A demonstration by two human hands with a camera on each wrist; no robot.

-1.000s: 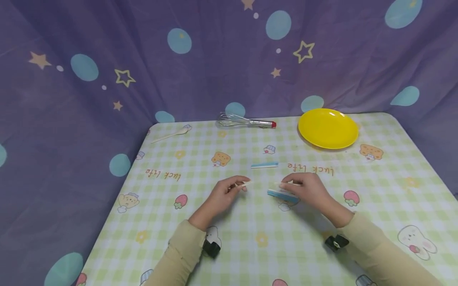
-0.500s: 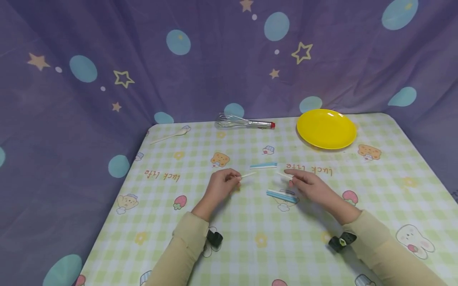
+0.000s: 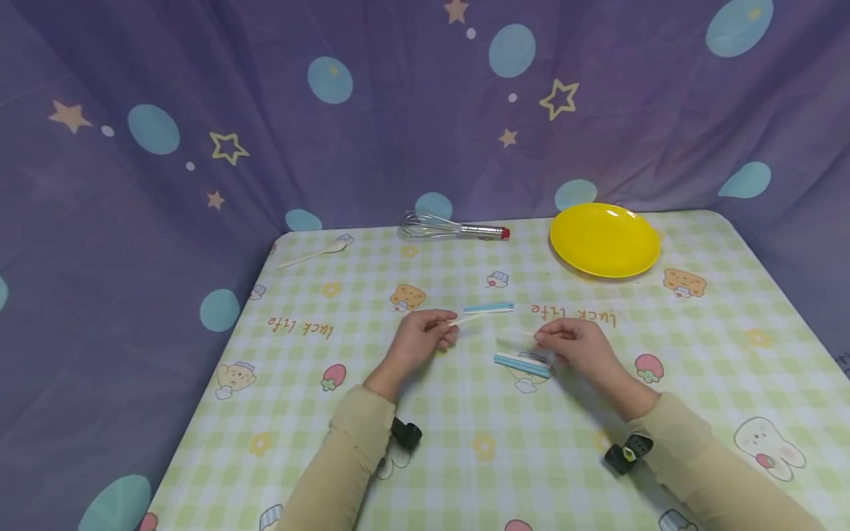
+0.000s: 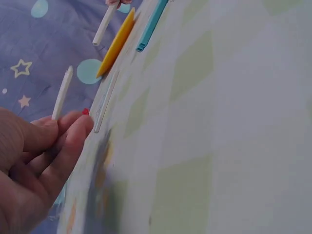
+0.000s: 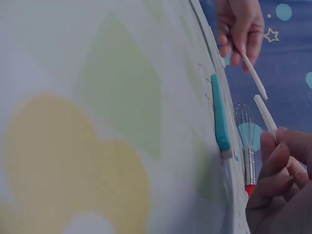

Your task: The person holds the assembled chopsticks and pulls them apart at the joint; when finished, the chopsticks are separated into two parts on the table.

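Note:
My left hand (image 3: 421,339) pinches a thin white stick (image 4: 62,95) between thumb and fingertips, its free end pointing right. Opposite it, my right hand (image 3: 578,346) pinches a second white stick (image 5: 265,112), which points left. The two free ends face each other with a gap between them in the head view. Behind the hands, a narrow blue-and-white piece (image 3: 488,307) lies on the cloth, partly overlapped by the left stick in the head view. A similar blue-and-white piece (image 3: 523,365) lies nearer, just left of my right hand.
A whisk (image 3: 454,227) with a red-tipped handle lies along the table's back edge. The yellow plate (image 3: 604,241) is at the back right, and a pale spoon (image 3: 315,253) rests at the back left. A checked cloth (image 3: 485,487) covers the table; a purple curtain (image 3: 398,133) hangs behind.
My right hand has moved off the nearer blue-and-white piece, baring it. My left hand has shifted slightly forward, and more of both white sticks now shows beyond the fingers.

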